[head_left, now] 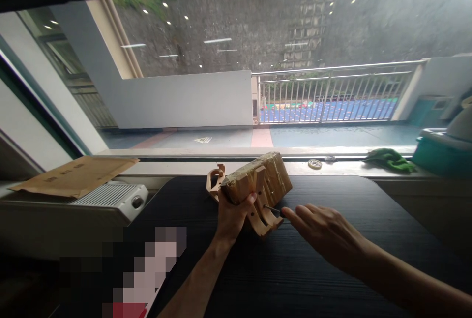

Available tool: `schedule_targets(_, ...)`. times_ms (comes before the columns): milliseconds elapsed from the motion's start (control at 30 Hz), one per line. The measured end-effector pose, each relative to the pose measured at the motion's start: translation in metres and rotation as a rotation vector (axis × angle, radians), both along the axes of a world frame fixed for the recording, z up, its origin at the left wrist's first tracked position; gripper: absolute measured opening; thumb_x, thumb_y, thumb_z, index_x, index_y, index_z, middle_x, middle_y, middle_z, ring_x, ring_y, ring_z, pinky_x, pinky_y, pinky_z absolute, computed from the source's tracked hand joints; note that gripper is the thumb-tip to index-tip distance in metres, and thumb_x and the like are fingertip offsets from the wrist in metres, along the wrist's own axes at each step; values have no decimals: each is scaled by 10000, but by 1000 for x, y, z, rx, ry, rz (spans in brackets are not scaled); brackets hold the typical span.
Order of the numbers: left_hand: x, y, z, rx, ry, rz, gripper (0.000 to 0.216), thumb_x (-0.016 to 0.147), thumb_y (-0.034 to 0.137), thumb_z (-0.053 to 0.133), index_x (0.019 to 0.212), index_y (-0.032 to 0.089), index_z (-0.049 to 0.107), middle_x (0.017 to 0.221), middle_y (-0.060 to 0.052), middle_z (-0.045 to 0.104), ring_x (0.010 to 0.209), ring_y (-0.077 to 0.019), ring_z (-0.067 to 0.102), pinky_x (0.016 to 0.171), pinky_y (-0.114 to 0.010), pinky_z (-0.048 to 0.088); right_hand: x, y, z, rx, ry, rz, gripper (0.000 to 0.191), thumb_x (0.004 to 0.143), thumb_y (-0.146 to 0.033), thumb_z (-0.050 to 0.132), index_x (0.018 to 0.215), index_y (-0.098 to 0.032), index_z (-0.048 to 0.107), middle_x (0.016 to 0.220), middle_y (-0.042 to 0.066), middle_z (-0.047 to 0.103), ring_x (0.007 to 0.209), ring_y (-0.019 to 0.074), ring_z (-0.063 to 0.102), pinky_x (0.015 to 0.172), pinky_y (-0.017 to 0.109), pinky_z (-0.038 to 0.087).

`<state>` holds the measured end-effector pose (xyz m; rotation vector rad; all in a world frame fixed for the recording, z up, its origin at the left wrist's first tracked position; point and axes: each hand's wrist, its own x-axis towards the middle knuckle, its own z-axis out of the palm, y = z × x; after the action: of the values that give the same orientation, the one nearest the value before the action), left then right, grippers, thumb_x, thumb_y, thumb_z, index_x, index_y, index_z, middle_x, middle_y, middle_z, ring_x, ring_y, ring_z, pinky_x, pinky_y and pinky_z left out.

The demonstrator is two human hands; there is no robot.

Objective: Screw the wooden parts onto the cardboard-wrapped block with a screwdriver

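A tilted block wrapped in shiny brown tape rises above the dark table. Curved wooden pieces with dark holes lean against its near side. My left hand is closed around the lower left of the block and the wood, its thumb pressed on a wooden piece. In my right hand is a screwdriver; its dark handle is mostly covered by my fingers. The thin shaft points left, its tip at the wood near a hole. Behind my left hand stands another curved wooden piece.
A black wood-grain table reaches to the window sill. On the sill lie a green cloth, a small round disc and a teal container. To the left, a brown envelope rests on a white heater.
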<state>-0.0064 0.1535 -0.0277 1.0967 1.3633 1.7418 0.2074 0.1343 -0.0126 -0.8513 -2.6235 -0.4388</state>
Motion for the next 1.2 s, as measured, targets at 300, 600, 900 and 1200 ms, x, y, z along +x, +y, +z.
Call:
schedule_targets(300,-1,2,-3,21,45,-1,631,582,265,814,1085,217,437,1057,-31,592,997,-209,597,845,-319,501,-21,-10,-6,-815,512,-336,362,926,-388,340,880,-190,639,746,41,677,670,172,614,598,274,414)
schedule_targets(600,-3,3,-5,18,21,-8,630,599,273,809,1102,225,433,1076,-39,593,994,-209,597,837,-316,502,-12,-14,7,-117,8,-108,436,767,26,379,1126,-171,528,787,38,612,612,163,564,507,266,337)
schedule_targets(900,-4,3,-5,-8,-39,-48,700,576,271,822,1157,227,435,1107,-51,602,1026,-216,595,851,-323,503,-21,1,-5,-881,784,-374,392,890,-482,377,697,-178,531,543,-19,469,494,119,431,478,256,315)
schedule_targets(1200,-7,3,-11,-90,-152,-209,568,618,352,794,1087,182,523,1010,-84,664,905,-245,652,771,-363,533,11,-22,2,-1154,1203,-401,474,764,-578,541,998,-169,604,523,-64,343,451,89,315,409,226,226)
